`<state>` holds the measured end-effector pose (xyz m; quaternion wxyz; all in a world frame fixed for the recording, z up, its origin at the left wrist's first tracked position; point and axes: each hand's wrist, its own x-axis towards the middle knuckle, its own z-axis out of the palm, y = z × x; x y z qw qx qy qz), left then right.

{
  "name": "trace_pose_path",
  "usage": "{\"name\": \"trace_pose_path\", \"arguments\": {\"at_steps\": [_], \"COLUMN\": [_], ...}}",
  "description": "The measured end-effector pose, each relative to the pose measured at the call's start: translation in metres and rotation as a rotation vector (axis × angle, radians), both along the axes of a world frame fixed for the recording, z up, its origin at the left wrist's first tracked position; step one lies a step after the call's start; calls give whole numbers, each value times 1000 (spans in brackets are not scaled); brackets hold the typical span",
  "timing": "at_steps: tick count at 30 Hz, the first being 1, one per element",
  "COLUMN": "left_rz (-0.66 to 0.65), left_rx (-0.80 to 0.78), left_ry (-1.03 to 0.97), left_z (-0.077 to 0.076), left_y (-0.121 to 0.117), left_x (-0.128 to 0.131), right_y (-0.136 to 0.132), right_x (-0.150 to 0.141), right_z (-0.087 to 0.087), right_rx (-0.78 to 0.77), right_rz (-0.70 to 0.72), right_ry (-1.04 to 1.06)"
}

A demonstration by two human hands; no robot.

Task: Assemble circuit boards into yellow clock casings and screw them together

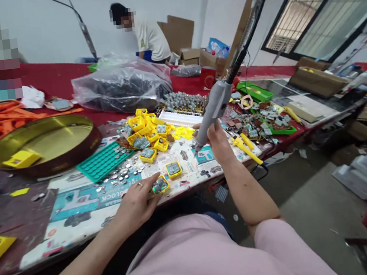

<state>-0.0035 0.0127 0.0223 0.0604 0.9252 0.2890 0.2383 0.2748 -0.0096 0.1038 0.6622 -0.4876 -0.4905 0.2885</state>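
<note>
Grey screwdriver, one, in right hand

A grey corded screwdriver slants tip-down, well apart from a square yellow plastic case, open side up with grey parts inside, at the printed sheet's near edge.

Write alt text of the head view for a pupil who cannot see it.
The right hand grips a gray screwdriver while the left hand holds a small yellow case. Nearby lie a pile of similar cases, a teal tray and a gold basin.
</note>
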Motion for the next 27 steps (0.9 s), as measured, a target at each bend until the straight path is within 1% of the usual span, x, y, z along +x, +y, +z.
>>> {"name": "trace_pose_path", "arguments": {"at_steps": [2,4,8,10,12,13,14,15,17,19,22,24,25,27], "left_rz": [1,1,28,47,57,56,45,41,39,26,0,-2,-2,-4], "left_rx": [-8,-5,9,-37,-123,-162,-192,-212,-232,-210,-120,-86,-91,-134], "left_ry": [-20,-47,-64,-75,-106,-127,-146,-169,-207,-226,-236,-236,-234,-226], "left_z": [-3,-8,-14,-12,-10,-10,-11,-12,-15,-18,-21,-21,-21,-19], "left_y": [-1,0,0,-4,-8,-9,-9,-9,-8,-8,-8,-8,-8,-7], "left_x": [0,0,-1,0,1,2,3,4,6,6,8,9,10,11], "right_y": [0,0,-4,-7,-10,-10,-10,-10,-14,-20,-26,-22,-19,-12], "right_x": [1,3,7,9,11,11,10,8,1,-7,-17,-21,-22,-28], "right_z": [6,15,40,49,53,54,54,54,52,49,35,23,17,9], "right_rx": [25,23,-51,-57,20,31,43,68,27,-13,17,57,53,-37], "right_rz": [35,22,-13,-19,-29,12,56,55,46,37,39,101,146,225], "right_ry": [60,132,273,300,296,275,255,237,195,156,88,26,-14,-116]}}
